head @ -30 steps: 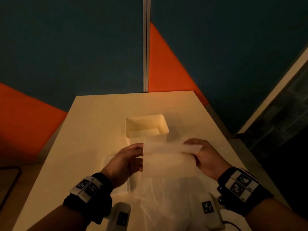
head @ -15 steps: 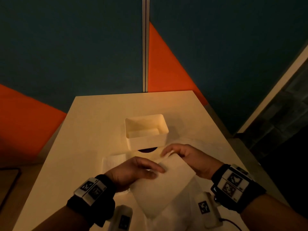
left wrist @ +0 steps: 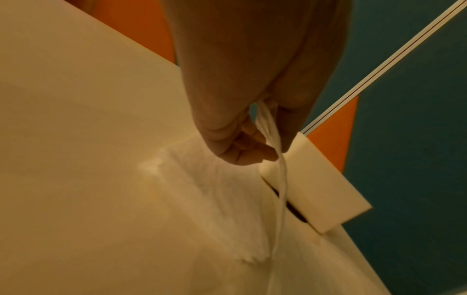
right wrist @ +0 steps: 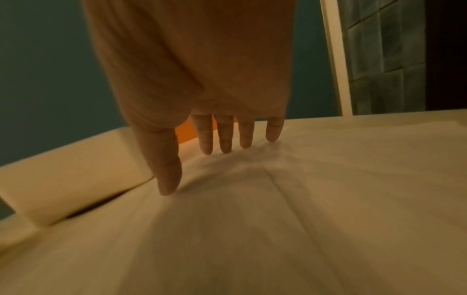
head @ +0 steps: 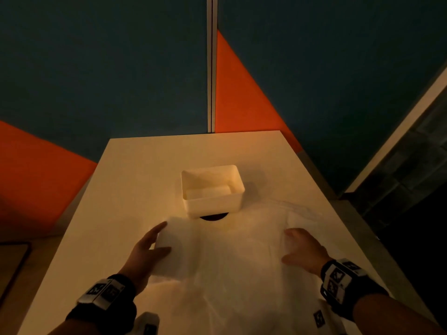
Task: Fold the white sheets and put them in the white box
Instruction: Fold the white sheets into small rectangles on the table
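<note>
The white box (head: 212,189) stands mid-table with a folded white sheet (head: 208,191) lying inside. In front of it a large white sheet (head: 229,257) stretches between my hands, blurred by motion. My left hand (head: 162,238) grips its left edge; the left wrist view shows thumb and fingers of that hand (left wrist: 272,143) pinching the sheet's edge (left wrist: 280,179), with the box (left wrist: 316,179) just beyond. My right hand (head: 290,245) lies open on the sheet's right part. In the right wrist view its straight fingers (right wrist: 225,139) touch the sheet (right wrist: 278,219), right of the box (right wrist: 70,185).
More white sheets (head: 300,211) lie spread on the cream table (head: 145,177) under and right of my hands. A dark round spot (head: 212,216) shows at the box's near foot. The table's right edge drops to a dark floor. Blue and orange wall panels stand behind.
Earlier both hands held a smaller folded sheet up in front of the box. Now my hands are wide apart and lower, with a broad sheet between them.
</note>
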A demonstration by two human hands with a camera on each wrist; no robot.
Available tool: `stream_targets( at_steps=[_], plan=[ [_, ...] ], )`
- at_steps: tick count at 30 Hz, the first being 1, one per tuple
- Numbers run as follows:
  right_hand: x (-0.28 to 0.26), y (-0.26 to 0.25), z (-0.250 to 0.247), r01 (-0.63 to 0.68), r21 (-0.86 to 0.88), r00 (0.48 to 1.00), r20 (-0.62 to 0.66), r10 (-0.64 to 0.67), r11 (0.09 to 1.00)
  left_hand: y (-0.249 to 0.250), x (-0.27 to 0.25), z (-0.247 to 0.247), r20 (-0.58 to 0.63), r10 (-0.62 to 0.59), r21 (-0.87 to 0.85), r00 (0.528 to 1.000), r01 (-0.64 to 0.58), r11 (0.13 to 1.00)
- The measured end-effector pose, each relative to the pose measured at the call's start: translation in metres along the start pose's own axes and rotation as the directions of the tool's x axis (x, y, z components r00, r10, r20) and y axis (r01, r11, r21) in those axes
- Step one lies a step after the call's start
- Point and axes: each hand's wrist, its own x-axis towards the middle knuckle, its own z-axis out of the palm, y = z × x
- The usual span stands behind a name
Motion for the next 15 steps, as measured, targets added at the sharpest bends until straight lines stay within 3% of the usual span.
stream_targets(
  at_steps=[8, 15],
  plan=[
    [-0.004, 0.004, 0.004, 0.049, -0.05, 0.999, -0.007, -0.05, 0.998, -0.017, 0.01, -0.008, -0.136, -0.08, 0.01, 0.988, 0.082, 0.997],
    [-0.002, 0.005, 0.008, 0.065, -0.025, 0.997, -0.048, -0.066, 0.998, -0.031, 0.024, -0.013, -0.27, 0.006, 0.126, 0.963, 0.029, 0.992]
  ],
)
